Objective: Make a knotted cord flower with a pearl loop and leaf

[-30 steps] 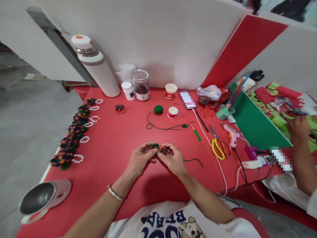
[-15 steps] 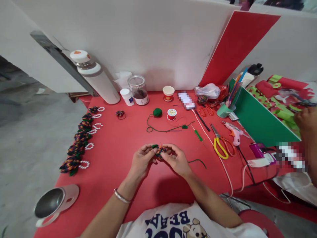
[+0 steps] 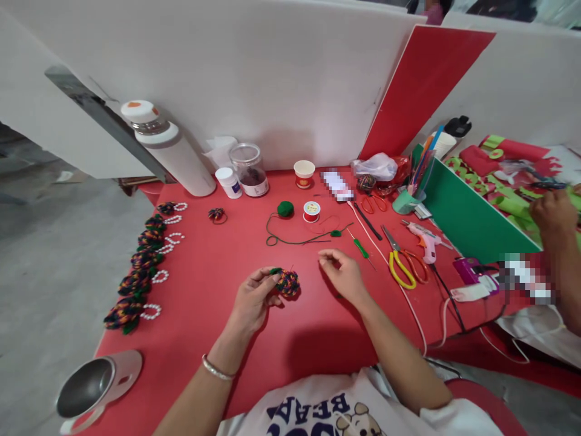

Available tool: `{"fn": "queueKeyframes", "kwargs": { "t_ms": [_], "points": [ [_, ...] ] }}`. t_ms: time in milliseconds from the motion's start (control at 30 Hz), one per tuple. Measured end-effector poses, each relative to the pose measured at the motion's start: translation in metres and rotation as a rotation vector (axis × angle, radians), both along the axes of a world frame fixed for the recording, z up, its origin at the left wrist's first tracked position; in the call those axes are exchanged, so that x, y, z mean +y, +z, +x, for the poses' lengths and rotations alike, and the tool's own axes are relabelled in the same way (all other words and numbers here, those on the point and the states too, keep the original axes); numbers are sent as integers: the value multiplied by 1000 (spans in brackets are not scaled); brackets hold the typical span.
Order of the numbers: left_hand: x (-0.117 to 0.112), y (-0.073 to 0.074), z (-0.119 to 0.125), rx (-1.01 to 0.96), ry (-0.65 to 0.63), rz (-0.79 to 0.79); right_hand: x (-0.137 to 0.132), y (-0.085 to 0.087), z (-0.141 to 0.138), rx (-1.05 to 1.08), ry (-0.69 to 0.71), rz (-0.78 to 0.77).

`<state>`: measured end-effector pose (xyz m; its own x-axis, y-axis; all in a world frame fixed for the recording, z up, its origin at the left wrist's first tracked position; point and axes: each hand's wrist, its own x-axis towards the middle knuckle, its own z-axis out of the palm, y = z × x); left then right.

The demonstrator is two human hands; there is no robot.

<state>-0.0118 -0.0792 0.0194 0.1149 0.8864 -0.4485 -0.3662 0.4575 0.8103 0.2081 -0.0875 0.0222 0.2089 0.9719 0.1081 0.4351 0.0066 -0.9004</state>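
My left hand (image 3: 255,297) pinches a multicoloured crocheted piece (image 3: 287,283) at its green end. A thin strand stands up from the top of the piece. Apart from it, to the right, my right hand (image 3: 344,275) is closed in a pinch; whatever is between thumb and finger is too small to make out. Beyond the hands lie a ball of green yarn (image 3: 285,209) with its loose strand, a spool of red thread (image 3: 311,211) and a green-handled crochet hook (image 3: 361,247).
Several finished crocheted pieces with white bead loops (image 3: 144,259) line the left edge. Yellow-and-orange-handled scissors (image 3: 399,266), a pink glue gun (image 3: 426,242) and cables lie right. A mug (image 3: 127,369) stands front left. Another person's hand (image 3: 554,215) is beyond the green board (image 3: 472,209).
My right hand has let go of the crocheted piece and moved right, away from it. My left hand still holds the piece, which now shows more fully.
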Motion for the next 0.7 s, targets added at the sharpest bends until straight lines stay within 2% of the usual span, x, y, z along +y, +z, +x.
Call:
{"fn": "queueKeyframes", "kwargs": {
  "t_ms": [67,167,300,367,500,600,700],
  "points": [
    [0,-2,-1,12,-6,14,15,3,23,-218,-47,48],
    [-1,-6,0,96,-18,105,39,0,50,-452,-103,-4],
    [-2,-9,2,446,55,378,57,-13,61,-613,-166,-100],
    [-3,-11,4,530,72,454,58,-19,60,-643,-175,-98],
    [-6,-13,8,439,-14,373,53,-24,62,-617,-172,-21],
    [-8,-12,11,299,-76,275,45,-21,63,-544,-152,39],
    [-5,-10,13,126,-74,172,33,-13,52,-331,-118,36]
  ]
}}
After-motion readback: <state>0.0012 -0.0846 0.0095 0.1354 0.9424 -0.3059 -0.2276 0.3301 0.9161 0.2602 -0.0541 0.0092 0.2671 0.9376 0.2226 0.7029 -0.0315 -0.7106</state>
